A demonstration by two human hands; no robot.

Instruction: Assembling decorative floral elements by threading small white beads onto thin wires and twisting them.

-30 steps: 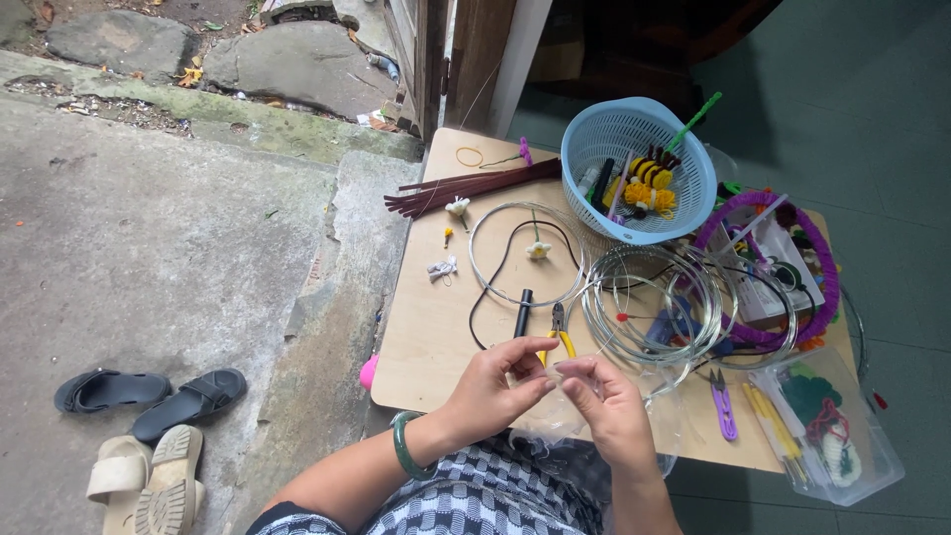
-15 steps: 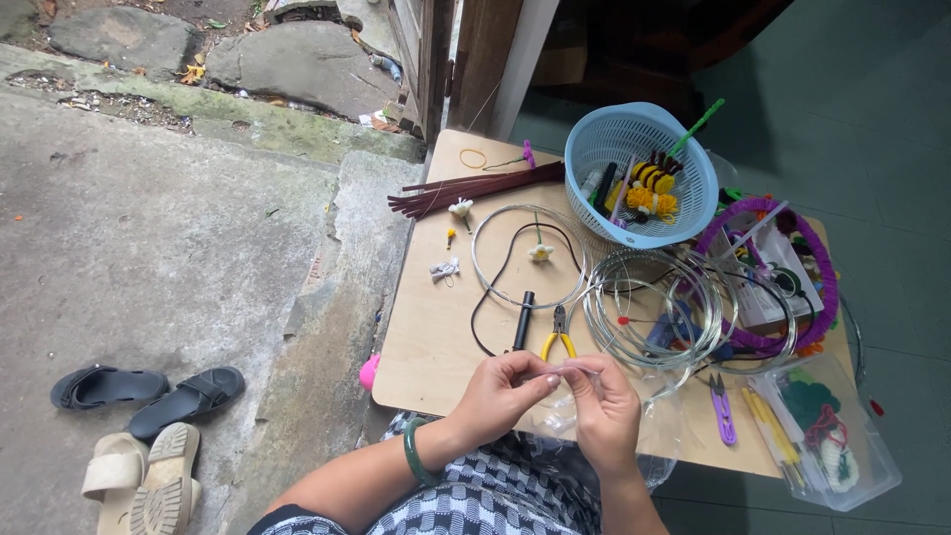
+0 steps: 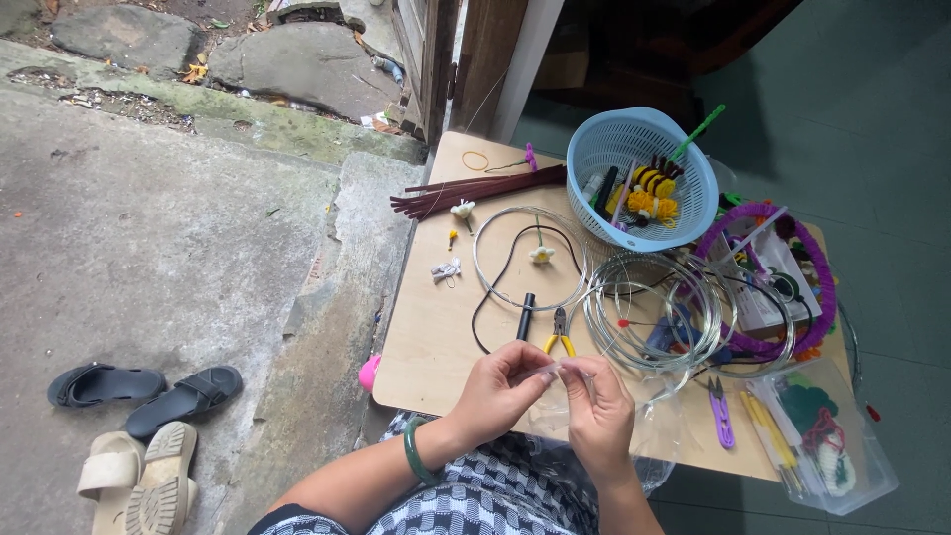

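Observation:
My left hand point(image 3: 498, 388) and my right hand point(image 3: 601, 404) meet over the near edge of a small wooden table point(image 3: 426, 327). Both pinch a small clear plastic bag point(image 3: 555, 374) between thumb and fingers. A green bangle point(image 3: 414, 454) circles my left wrist. Just beyond the hands lie yellow-handled pliers point(image 3: 560, 332) and a black cable with a cylindrical end point(image 3: 524, 315). Coils of silver wire point(image 3: 649, 312) lie to the right of them.
A blue basket point(image 3: 634, 139) with yellow-and-black fuzzy pieces stands at the back. Dark brown stems point(image 3: 475, 190), a purple fuzzy hoop point(image 3: 822, 287), purple snips point(image 3: 721, 411) and a clear box point(image 3: 827, 441) crowd the table. Sandals point(image 3: 144, 396) lie on the concrete at left.
My hands have stayed together at the table's near edge, shifting slightly while working the clear bag. The view has tilted a little.

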